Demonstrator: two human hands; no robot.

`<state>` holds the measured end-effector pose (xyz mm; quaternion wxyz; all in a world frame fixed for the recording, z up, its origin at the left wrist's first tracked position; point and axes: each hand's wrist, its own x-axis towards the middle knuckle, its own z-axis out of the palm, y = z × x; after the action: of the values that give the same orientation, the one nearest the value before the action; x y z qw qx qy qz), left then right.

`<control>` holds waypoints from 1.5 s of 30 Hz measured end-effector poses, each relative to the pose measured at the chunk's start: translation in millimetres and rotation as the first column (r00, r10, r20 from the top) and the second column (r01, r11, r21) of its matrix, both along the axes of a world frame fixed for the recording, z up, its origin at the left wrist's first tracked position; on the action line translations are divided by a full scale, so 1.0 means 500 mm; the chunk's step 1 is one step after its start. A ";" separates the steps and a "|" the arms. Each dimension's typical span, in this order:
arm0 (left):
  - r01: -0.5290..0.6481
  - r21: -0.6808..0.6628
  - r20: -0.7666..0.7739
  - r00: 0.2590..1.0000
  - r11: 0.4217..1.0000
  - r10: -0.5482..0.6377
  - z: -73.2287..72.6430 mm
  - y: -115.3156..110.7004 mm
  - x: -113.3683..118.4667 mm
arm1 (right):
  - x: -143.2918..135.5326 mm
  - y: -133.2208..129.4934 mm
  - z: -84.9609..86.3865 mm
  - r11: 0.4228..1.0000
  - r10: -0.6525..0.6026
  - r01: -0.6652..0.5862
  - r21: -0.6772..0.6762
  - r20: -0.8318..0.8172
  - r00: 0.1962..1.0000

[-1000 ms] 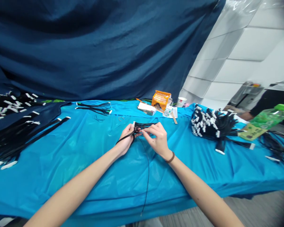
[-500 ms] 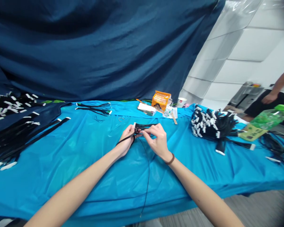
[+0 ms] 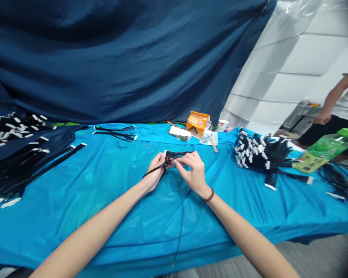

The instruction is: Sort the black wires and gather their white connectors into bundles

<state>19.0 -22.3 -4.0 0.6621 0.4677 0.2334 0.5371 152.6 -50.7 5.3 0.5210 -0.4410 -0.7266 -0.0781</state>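
Over the middle of the blue cloth, both hands grip a black wire harness [image 3: 176,154] with a white connector at its end. My left hand [image 3: 154,173] is closed around it just below the connector, a black strand crossing the palm. Thumb and fingers of my right hand [image 3: 193,170] pinch the wires beside the left fingertips; the exact spot is partly hidden. From between the hands a single thin black wire [image 3: 182,208] hangs down in a curve toward the table's front edge.
Black harnesses with white connectors are heaped at left [image 3: 17,166] and right [image 3: 256,150]. A smaller bundle [image 3: 116,133] lies behind. An orange packet [image 3: 197,122], a paper cup [image 3: 222,125] and a green-capped bottle [image 3: 324,150] are on the cloth [image 3: 110,216]. A person [image 3: 336,96] stands far right.
My hands and the harness hold almost the same position. At the far right, the person's arm and body have shifted a little to the left and more of them shows.
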 end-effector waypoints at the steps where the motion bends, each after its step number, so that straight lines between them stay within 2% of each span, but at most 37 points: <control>1: 0.002 0.001 -0.003 1.000 1.000 -0.002 0.000 -0.001 0.000 | 0.000 0.000 0.000 1.000 0.001 -0.001 0.003 0.002 1.000; 8: -0.003 0.014 -0.077 0.997 1.000 0.004 0.000 -0.006 0.004 | -0.001 -0.002 -0.006 1.000 -0.010 0.010 0.014 0.015 1.000; 16: -0.057 0.109 -0.240 0.967 0.992 0.082 -0.011 -0.003 0.000 | -0.004 -0.002 -0.014 0.999 -0.011 0.008 0.039 0.089 0.996; 25: -0.084 0.128 -0.243 0.963 0.988 0.113 -0.013 -0.005 -0.001 | -0.003 0.002 -0.024 0.999 -0.020 0.013 0.052 0.132 0.991; 30: -0.043 0.064 -0.181 0.982 0.997 0.054 -0.014 -0.006 0.005 | -0.003 0.014 -0.030 0.998 -0.016 0.008 0.062 0.142 0.990; 34: -0.021 0.014 -0.028 0.999 1.000 0.021 -0.009 0.012 -0.003 | 0.011 0.027 -0.028 0.994 0.044 -0.064 0.091 0.210 0.977; 37: -0.081 -0.111 0.101 0.991 0.990 0.093 -0.004 0.042 -0.025 | 0.024 0.028 -0.022 0.987 0.036 -0.095 0.133 0.389 0.921; 41: -0.128 -0.289 0.194 0.963 0.949 0.189 0.002 0.080 -0.053 | 0.028 0.031 -0.022 0.977 0.033 -0.144 0.155 0.562 0.826; 43: -0.141 -0.333 0.212 0.952 0.932 0.219 0.003 0.088 -0.059 | 0.021 0.036 -0.028 0.965 0.109 -0.229 0.128 0.597 0.795; 45: -0.143 -0.360 0.209 0.951 0.922 0.229 0.001 0.090 -0.060 | 0.009 0.038 -0.035 0.942 0.232 -0.326 0.073 0.561 0.795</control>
<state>-10.9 22.8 -3.3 0.7023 0.2515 0.2821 0.6033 157.0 -31.7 -12.2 0.3334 -0.2433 -0.8924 -0.1824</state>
